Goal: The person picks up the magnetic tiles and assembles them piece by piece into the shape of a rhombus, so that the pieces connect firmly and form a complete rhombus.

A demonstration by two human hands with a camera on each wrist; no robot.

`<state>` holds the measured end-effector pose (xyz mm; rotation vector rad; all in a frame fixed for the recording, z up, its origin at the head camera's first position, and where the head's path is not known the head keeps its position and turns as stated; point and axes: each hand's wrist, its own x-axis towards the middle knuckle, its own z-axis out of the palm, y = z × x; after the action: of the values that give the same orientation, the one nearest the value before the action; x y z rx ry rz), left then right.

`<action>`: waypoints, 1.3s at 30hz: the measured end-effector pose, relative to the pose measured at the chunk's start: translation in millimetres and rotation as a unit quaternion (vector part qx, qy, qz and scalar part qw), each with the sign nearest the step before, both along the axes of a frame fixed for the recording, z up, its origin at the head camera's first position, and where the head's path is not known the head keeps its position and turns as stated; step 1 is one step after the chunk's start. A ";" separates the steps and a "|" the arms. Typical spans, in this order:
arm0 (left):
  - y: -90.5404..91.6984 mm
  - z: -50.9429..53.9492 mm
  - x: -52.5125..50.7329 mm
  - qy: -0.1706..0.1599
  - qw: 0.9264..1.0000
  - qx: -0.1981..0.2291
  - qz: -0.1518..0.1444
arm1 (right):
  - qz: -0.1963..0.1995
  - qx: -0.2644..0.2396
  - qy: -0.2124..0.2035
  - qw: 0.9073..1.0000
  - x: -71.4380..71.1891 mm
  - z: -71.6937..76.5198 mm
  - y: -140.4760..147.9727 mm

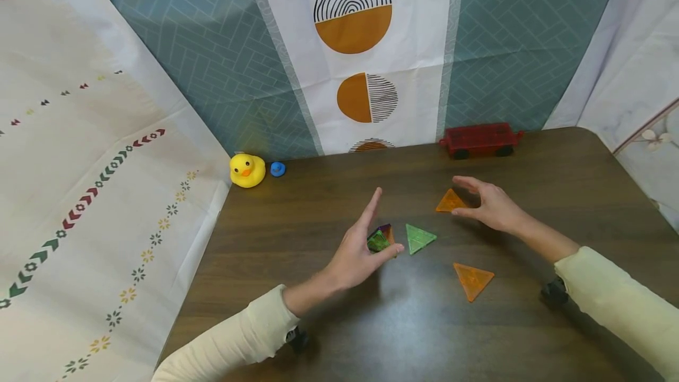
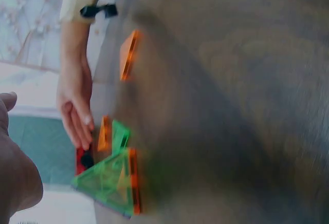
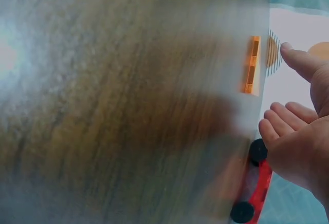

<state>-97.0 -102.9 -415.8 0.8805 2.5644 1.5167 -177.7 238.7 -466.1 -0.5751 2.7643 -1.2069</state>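
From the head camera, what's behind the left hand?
Part of a green, orange and purple tile shape shows past the left hand; whatever the hand covers can't be seen.

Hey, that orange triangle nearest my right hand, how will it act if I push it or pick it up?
The orange triangle is probably stiff, since its edges look straight. Lying flat on the table, it would likely slide rather than roll. Its thin edge suggests it's light but may be fiddly to lift.
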 end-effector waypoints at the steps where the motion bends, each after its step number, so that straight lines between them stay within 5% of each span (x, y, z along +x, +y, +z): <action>1: 2.9 -1.2 3.0 -0.004 1.000 -0.001 -0.007 | 0.000 -0.001 -0.002 1.000 -0.5 -0.6 0.4; 9: 21.4 -14.5 24.2 -0.040 0.998 -0.032 -0.044 | 0.006 -0.001 0.001 1.000 -3.3 -6.8 0.4; 18: 35.1 -36.3 34.8 -0.065 0.994 -0.071 -0.045 | 0.006 0.002 -0.004 1.000 -6.3 -10.7 -3.7; 27: 43.7 -54.9 38.3 -0.066 0.991 -0.116 -0.017 | 0.003 0.000 -0.002 1.000 -7.5 -13.5 -4.2; 39: 47.4 -62.9 40.4 -0.054 0.984 -0.166 -0.017 | 0.002 -0.002 0.002 1.000 -8.0 -15.3 -3.7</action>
<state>-56.6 -55.6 -478.6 0.7721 2.5985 1.0487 -185.8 235.0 -481.4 -0.5852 2.7641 -1.2108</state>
